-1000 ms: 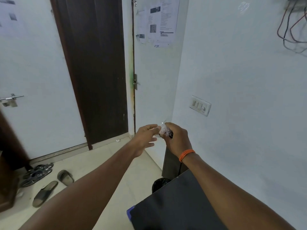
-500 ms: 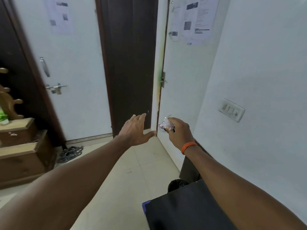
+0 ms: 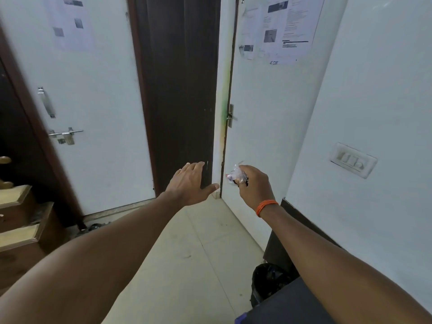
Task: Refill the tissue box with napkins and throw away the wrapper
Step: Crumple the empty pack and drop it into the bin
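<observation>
Two bare arms reach forward into a narrow hallway, both hands raised at about the same height and a little apart. Beyond the left hand stands a white door [image 3: 93, 113] with a metal pull handle and sliding bolt, and between the two hands, farther off, is a dark brown door panel [image 3: 180, 90]. Past the right hand is a second white door [image 3: 264, 118] with printed notices [image 3: 287, 31] taped near its top. To the right of the right arm runs a white wall carrying a switch plate [image 3: 353, 160]. Below the right forearm sit a dark flat surface [image 3: 292, 307] and, just beside it, a bin lined with a black bag [image 3: 268, 281]. Left of the left arm are wooden steps or shelves [image 3: 18, 220]. The left hand [image 3: 189, 185] is flat and empty, palm down, fingers spread loosely. The right hand [image 3: 253, 185], with an orange band [image 3: 266, 206] at the wrist, is closed around a crumpled clear plastic wrapper [image 3: 235, 175] that pokes out by its thumb and fingers.
</observation>
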